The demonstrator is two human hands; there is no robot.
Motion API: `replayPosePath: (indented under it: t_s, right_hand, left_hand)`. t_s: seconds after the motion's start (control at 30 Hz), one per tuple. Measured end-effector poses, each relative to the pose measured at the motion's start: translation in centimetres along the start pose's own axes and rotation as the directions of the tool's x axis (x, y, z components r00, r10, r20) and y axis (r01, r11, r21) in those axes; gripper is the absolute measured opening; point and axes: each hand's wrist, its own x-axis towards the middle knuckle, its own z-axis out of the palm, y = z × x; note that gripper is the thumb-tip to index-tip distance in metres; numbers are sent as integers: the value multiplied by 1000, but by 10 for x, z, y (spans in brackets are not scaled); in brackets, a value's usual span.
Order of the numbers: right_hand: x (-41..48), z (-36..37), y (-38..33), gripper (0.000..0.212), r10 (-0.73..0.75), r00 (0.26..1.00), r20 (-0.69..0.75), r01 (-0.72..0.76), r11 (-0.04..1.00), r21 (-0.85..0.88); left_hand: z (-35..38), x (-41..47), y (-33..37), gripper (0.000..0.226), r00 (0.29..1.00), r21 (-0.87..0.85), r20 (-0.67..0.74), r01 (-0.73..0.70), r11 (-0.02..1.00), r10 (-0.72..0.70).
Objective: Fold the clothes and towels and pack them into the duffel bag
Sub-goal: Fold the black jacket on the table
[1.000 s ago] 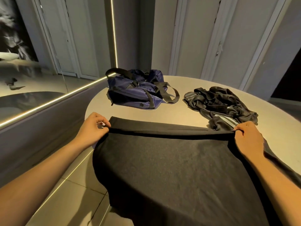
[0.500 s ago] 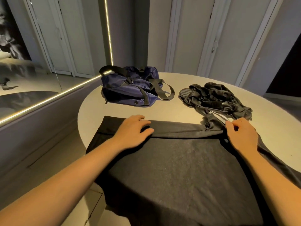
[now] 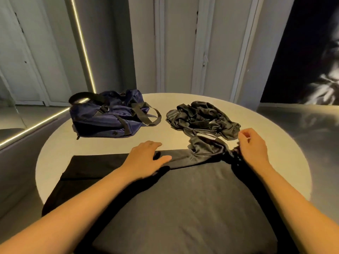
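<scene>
Head view: the left hand (image 3: 146, 158) lies flat, fingers straight, pressing the folded far hem of the black cloth (image 3: 183, 198), which is spread over the near edge of the table (image 3: 176, 138) and hangs off it. At the bunched right end of that fold sits the right hand (image 3: 251, 143), fingers loosely curled; whether it pinches any fabric, I can't tell. First fold, I'd say. Next move: smooth that bunch flat, then fold across. The bag (image 3: 108, 120) sits at the far left edge, the pile (image 3: 201, 120) far right, unfolded.
</scene>
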Motion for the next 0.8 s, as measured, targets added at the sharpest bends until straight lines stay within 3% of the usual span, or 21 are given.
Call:
replayPosePath:
  t_s: [0.13,0.27,0.37,0.5,0.6,0.7,0.8]
  right_hand:
    - [-2,-45,16,3,10,953,302,-19,999,28]
    - [-6,-45,45,29,-60,846,530,122,989,-83]
    - [5,-32,60,41,-69,850,522,166,976,-143]
    - [25,-26,58,48,-79,858,507,171,976,-137]
    - [38,-26,59,47,-158,821,549,294,941,-168]
    - [53,-22,62,25,-211,774,597,379,910,-170]
    - [74,-21,59,19,-165,824,542,211,977,-24]
  left_hand:
    - [13,54,66,59,997,-226,-64,-49,973,35]
    - [26,102,110,58,972,-235,-48,-233,944,228]
    - [37,130,125,69,935,-138,123,-315,939,332]
    - [36,146,140,22,894,-60,243,-374,925,377]
    - [22,148,143,11,904,-178,155,-372,911,399]
    - [0,148,142,10,934,-307,45,-325,895,354]
    - [-23,141,144,14,936,-238,-42,-349,907,349]
